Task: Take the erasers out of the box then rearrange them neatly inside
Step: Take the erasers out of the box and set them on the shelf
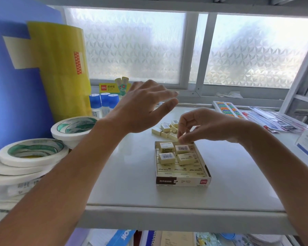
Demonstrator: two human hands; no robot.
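Pinching an eraser point(181, 138) above the box's point(183, 181) far edge, right hand point(205, 126) curls downward; left hand point(142, 108) hovers spread, holding nothing.

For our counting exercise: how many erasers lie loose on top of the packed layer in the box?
4, in a two-by-two cluster at the far end of the box: far-left, far-right, near-left, near-right. The right hand may hide another.

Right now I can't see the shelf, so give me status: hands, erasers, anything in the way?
Left hand open, raised above the shelf. Right hand pinching one eraser over the box. Loose erasers piled behind the box. Nothing in the way.
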